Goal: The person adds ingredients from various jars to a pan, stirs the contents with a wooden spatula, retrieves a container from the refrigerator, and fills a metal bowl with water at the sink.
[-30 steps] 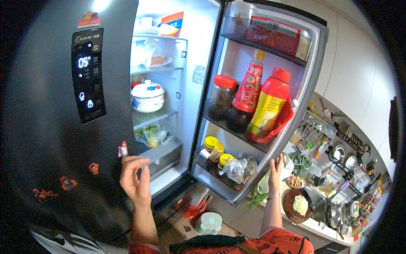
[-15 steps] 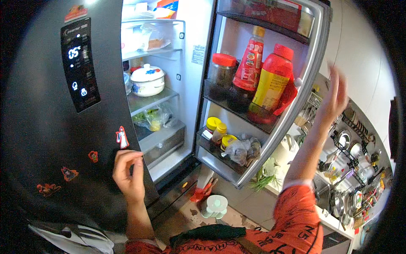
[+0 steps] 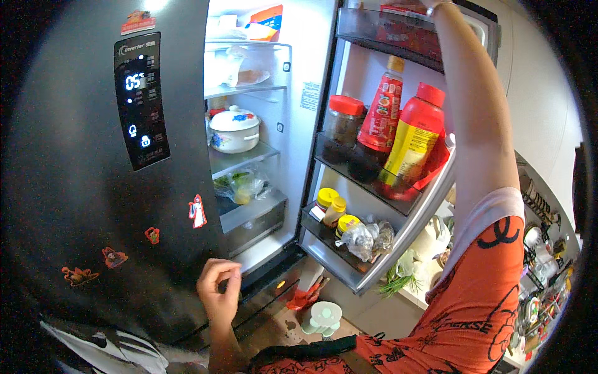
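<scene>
The dark refrigerator (image 3: 168, 168) stands with its right door (image 3: 398, 262) swung open. My right arm reaches up in front of that door, and my right hand (image 3: 428, 4) is at its upper bin (image 3: 392, 34), mostly cut off by the top edge, so its fingers do not show. Loosely curled, thumb against the fingers, my left hand (image 3: 219, 285) hangs near the lower edge of the closed left door with nothing visible in it. Below the upper bin, the middle bin holds a red-lidded jar (image 3: 344, 118), a red-labelled bottle (image 3: 381, 115) and a red and yellow bottle (image 3: 414, 137).
Inside are a white lidded pot (image 3: 234, 132), bagged greens (image 3: 240, 185) and an orange and blue package (image 3: 266, 23). Yellow-lidded jars (image 3: 327, 198) and plastic bags (image 3: 361, 240) fill the low bin. A pale green stool (image 3: 322, 318) is on the floor. Kitchen utensils (image 3: 539, 249) line the right.
My right hand has risen from beside the door's outer edge to the upper bin. The view has shifted, so the refrigerator appears farther right and lower. My left hand stays curled.
</scene>
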